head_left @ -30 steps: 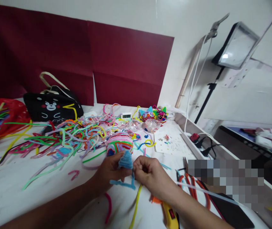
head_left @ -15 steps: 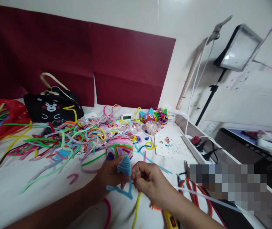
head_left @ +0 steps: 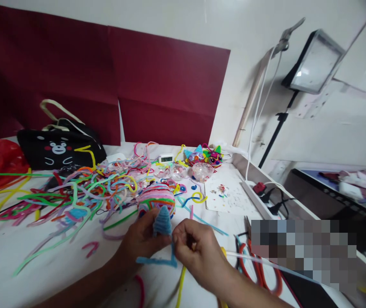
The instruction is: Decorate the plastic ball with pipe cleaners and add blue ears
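Holding a ridged, pointy blue piece (head_left: 162, 222) above the worktop (head_left: 52, 276), the left hand (head_left: 144, 234) has its fingers clamped around the lower part. A bent blue strip (head_left: 155, 260) hangs underneath. The right hand (head_left: 198, 246) is right beside it, fingers curled into a pinch, but can't tell if they've actually got anything. Stripy ball (head_left: 157, 196) sits just behind, messy pipe cleaner pile (head_left: 83, 190) off left, orange-handled scissors (head_left: 278, 280) over right.

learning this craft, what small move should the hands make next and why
I'd probably wind the blue tail around the blue ribbed piece: the left hand holds that piece, the tail hangs bent below, and the right hand is close beside.
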A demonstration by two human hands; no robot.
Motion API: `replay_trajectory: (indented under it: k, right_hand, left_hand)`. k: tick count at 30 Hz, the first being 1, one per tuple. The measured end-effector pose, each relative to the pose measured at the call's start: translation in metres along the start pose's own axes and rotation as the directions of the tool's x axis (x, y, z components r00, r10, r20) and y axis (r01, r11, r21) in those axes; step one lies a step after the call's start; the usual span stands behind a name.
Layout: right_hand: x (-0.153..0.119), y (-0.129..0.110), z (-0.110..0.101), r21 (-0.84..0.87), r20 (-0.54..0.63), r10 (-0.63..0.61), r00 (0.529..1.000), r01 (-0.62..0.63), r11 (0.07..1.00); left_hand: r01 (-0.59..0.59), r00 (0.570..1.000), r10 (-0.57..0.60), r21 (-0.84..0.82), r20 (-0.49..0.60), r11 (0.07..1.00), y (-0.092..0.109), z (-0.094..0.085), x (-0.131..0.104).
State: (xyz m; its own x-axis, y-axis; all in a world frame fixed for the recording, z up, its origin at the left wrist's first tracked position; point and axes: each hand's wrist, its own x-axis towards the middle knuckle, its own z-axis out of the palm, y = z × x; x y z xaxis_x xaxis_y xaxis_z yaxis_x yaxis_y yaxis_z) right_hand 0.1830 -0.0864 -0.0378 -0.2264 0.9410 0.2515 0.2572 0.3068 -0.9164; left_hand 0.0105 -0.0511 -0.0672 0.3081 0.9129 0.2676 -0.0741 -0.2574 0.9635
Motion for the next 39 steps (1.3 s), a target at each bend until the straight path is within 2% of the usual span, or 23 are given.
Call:
replay_trajectory:
  k: [2, 4, 7, 10, 14, 20, 23, 31, 36, 39]
  right_hand:
    - [-0.002, -0.001, 0.000, -0.167, -0.076, -0.158, 0.985, 0.143, 0.975]
    - [-0.005, -0.001, 0.001, -0.290, -0.107, -0.327, 0.939, 0.285, 0.913]
    - [-0.007, 0.000, 0.000, -0.422, -0.132, -0.504, 0.854, 0.411, 0.808]
    - [-0.008, 0.001, 0.000, -0.550, -0.117, -0.587, 0.801, 0.440, 0.710]
    - [-0.010, 0.002, 0.000, -0.660, -0.043, -0.654, 0.756, 0.470, 0.586]
    - [-0.009, 0.003, 0.000, -0.727, 0.067, -0.705, 0.706, 0.519, 0.449]
    - [-0.009, 0.004, 0.000, -0.747, 0.090, -0.702, 0.706, 0.514, 0.421]
    - [-0.012, 0.003, 0.000, -0.731, 0.091, -0.670, 0.737, 0.506, 0.457]
    - [-0.013, 0.000, 0.002, -0.661, 0.033, -0.600, 0.800, 0.467, 0.587]
    - [-0.012, 0.000, 0.002, -0.578, -0.010, -0.550, 0.835, 0.444, 0.685]
  left_hand:
    - [-0.085, 0.986, 0.103, 0.134, -0.134, 0.987, -0.001, -0.001, -0.001]
    - [-0.155, 0.962, 0.210, 0.288, -0.173, 0.945, 0.001, -0.003, -0.001]
    - [-0.259, 0.923, 0.360, 0.469, -0.138, 0.844, 0.009, -0.005, -0.003]
    - [-0.354, 0.897, 0.439, 0.531, -0.039, 0.770, 0.020, -0.002, -0.004]
    - [-0.383, 0.914, 0.393, 0.525, 0.099, 0.760, 0.027, 0.004, -0.008]
    - [-0.304, 0.951, 0.290, 0.487, 0.106, 0.819, 0.028, 0.007, -0.009]
    - [-0.284, 0.958, 0.266, 0.486, 0.108, 0.827, 0.028, 0.008, -0.009]
    - [-0.284, 0.957, 0.275, 0.511, 0.096, 0.811, 0.019, 0.010, -0.015]
    - [-0.282, 0.958, 0.272, 0.506, 0.096, 0.815, 0.022, 0.011, -0.016]
    - [-0.260, 0.962, 0.268, 0.488, 0.054, 0.834, 0.023, 0.013, -0.015]
